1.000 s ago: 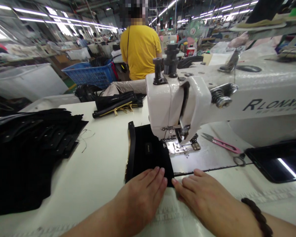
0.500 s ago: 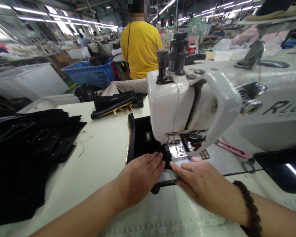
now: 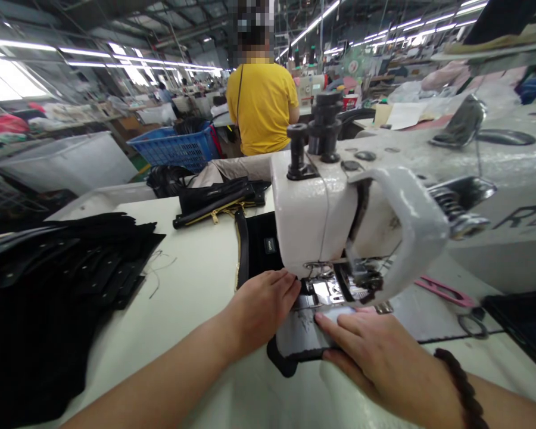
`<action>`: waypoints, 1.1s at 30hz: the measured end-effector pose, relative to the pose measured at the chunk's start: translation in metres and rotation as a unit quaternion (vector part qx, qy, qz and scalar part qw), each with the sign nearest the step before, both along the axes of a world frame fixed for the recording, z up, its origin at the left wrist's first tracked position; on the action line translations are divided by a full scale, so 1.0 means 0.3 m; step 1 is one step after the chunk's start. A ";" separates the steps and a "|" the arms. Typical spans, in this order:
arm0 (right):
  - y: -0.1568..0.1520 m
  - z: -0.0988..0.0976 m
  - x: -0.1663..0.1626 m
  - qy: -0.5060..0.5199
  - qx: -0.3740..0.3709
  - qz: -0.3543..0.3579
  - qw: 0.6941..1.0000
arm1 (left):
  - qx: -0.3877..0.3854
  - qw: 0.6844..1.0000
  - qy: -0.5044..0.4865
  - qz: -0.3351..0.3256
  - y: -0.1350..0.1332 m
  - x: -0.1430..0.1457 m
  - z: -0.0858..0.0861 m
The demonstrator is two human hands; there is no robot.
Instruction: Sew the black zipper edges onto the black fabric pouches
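A black fabric piece (image 3: 259, 262) with a small label and a gold-toothed zipper along its left edge lies beside the head of a white sewing machine (image 3: 300, 205). My left hand (image 3: 261, 307) rests flat on its near end, fingers stretched out and close together, the tips near the presser area. The right part of the piece is hidden behind the machine head. My right hand (image 3: 375, 351), with a dark beaded bracelet on the wrist, lies with fingers extended on the shiny metal plate (image 3: 301, 330) in front of the needle area. Nothing shows in its grasp.
Stacked black pieces (image 3: 49, 298) cover the table's left side. Zippered black pieces (image 3: 221, 199) lie at the back. Pink thread snips (image 3: 444, 290) and a dark flat device (image 3: 524, 325) sit right. Beyond are a blue basket (image 3: 174, 146) and a person in yellow (image 3: 263, 110).
The black piece and my left hand have shifted away from the plate's front, uncovering more metal. My right hand stays on the plate. The whole view has tilted slightly upward.
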State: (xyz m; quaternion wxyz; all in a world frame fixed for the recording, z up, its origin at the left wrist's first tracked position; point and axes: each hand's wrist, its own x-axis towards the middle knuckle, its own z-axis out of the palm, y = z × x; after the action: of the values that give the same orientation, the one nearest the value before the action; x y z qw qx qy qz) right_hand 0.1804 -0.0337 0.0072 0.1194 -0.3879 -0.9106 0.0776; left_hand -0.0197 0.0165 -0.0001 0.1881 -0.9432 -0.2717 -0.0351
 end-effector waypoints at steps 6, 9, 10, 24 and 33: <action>0.004 0.006 0.001 -0.002 -0.002 -0.004 1.000 | -0.003 1.000 -0.011 0.006 0.008 0.012 0.016; 0.005 0.002 0.003 -0.008 -0.011 -0.006 1.000 | -0.010 1.000 -0.003 0.010 0.008 0.015 0.019; 0.004 0.000 0.004 -0.010 -0.015 -0.005 1.000 | -0.010 1.000 -0.003 0.014 0.008 0.014 0.018; 0.005 -0.003 0.003 -0.014 -0.014 0.000 1.000 | -0.152 0.985 -0.021 0.077 0.046 0.007 0.077; 0.010 0.000 0.029 -0.002 0.019 0.042 0.999 | -0.367 0.919 -0.057 0.132 -0.147 -0.036 0.250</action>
State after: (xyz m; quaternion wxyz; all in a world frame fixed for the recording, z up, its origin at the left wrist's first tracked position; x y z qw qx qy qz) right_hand 0.1890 -0.0306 0.0073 0.1214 -0.3469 -0.9278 0.0647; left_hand -0.0305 -0.0276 0.0748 -0.1844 -0.8978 -0.3981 0.0389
